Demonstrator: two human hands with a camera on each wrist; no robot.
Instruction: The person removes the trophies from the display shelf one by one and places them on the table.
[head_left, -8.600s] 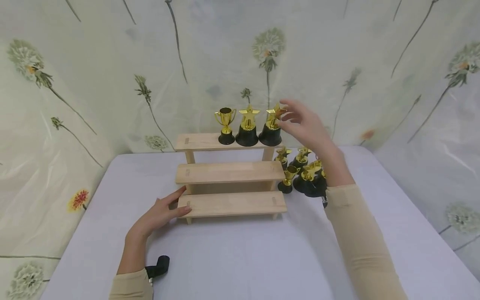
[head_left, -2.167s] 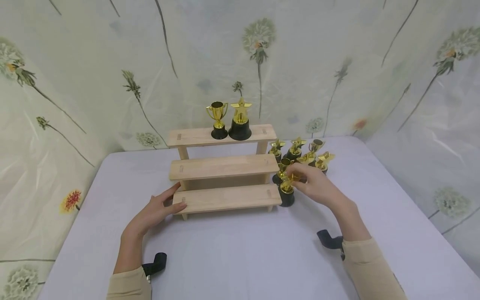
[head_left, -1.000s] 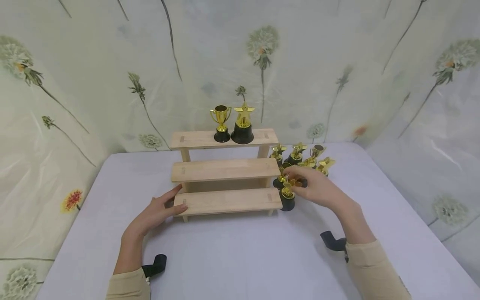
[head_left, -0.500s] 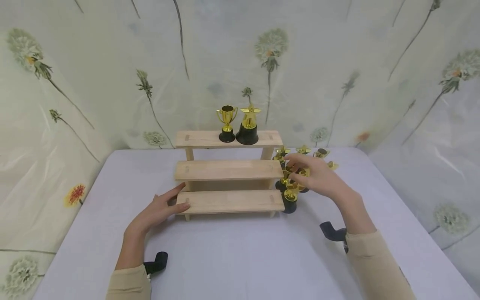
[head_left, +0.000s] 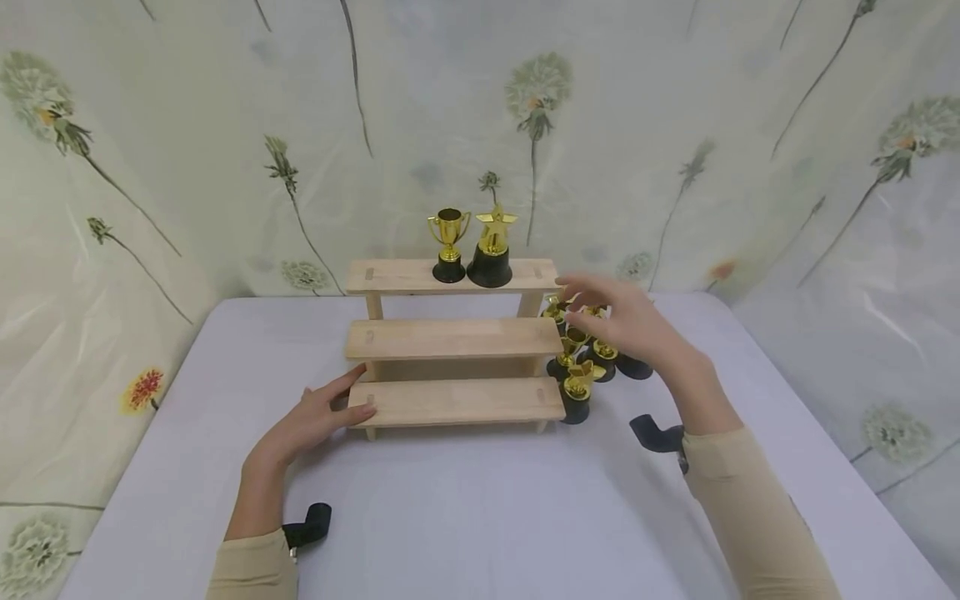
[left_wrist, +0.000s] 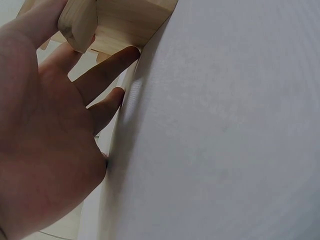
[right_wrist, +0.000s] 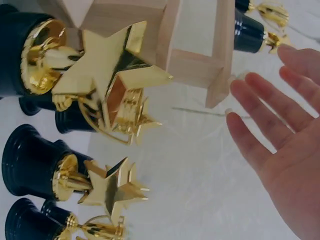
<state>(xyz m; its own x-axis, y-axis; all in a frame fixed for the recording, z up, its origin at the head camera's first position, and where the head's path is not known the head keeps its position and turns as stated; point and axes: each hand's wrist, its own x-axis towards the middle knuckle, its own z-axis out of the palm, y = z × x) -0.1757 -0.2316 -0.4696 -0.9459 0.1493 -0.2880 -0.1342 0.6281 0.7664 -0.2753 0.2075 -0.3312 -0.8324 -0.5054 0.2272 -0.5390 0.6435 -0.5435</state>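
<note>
On the top tier of the three-step wooden stand (head_left: 454,337) are a gold cup trophy (head_left: 449,271) and, right of it, a gold star trophy (head_left: 490,268), both on black bases. My left hand (head_left: 307,425) rests at the stand's left end, thumb over the bottom plank; in the left wrist view its other fingers (left_wrist: 105,77) spread out straight. My right hand (head_left: 630,321) hovers over the cluster of trophies right of the stand, fingertips near the top tier's right end. Its fingers are spread and hold nothing in the right wrist view. A star trophy (head_left: 576,407) stands at the cluster's front.
Several gold star and cup trophies, such as a cup trophy (head_left: 570,343), crowd beside the stand's right side, partly hidden by my right hand. A white cloth (head_left: 465,508) covers the table, and a floral curtain (head_left: 420,125) hangs behind.
The star trophy at the top tier's right end has gone from there; my right hand later held one at the cluster's front, let go, and rose away. My left hand stayed.
</note>
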